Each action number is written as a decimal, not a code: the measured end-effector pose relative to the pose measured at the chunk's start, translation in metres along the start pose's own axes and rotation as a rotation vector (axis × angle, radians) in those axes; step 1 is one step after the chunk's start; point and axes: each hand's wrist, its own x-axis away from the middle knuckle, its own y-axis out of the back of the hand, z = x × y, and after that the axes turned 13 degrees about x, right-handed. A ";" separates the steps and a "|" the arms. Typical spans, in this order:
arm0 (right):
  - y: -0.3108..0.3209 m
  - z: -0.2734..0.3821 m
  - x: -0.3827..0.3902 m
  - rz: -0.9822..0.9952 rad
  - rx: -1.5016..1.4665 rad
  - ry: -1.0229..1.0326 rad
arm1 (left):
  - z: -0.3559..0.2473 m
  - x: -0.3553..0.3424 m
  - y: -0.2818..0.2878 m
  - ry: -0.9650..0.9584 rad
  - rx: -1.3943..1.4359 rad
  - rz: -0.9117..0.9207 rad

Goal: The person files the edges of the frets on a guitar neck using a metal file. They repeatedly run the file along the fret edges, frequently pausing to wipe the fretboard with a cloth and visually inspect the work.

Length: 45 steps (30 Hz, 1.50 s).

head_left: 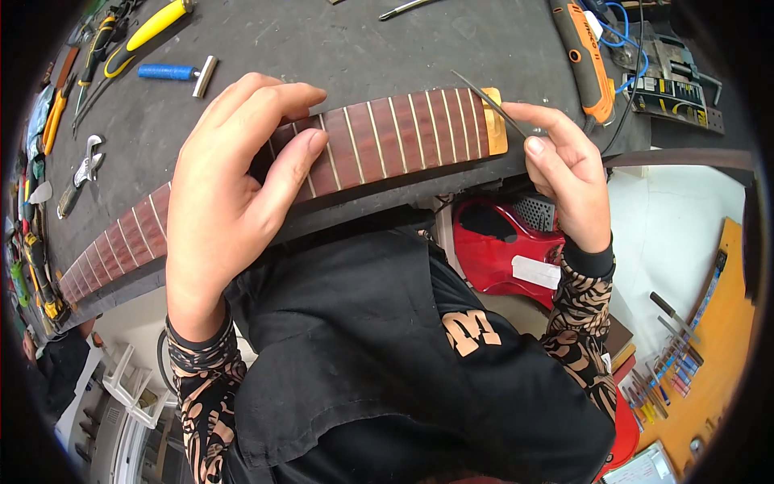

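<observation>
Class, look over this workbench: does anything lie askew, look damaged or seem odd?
Nothing looks damaged or spilled. The fretboard lies flat on the dark bench under the left hand; the right hand holds a thin file at its end. Tools lie scattered around the edges.

We log: fretboard (379,137) reddish-brown, pale metal frets, tan end strip. Workbench top (322,48) dark grey. Guitar body (504,250) glossy red. Sleeves (205,387) black with tan leaf pattern. Screwdriver handle (157,24) yellow. Small roller (173,73) blue-handled. Power tool (587,60) orange and black.
</observation>
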 end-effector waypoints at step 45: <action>-0.004 0.002 -0.008 -0.049 0.152 0.137 | 0.000 0.001 -0.003 0.026 -0.029 -0.024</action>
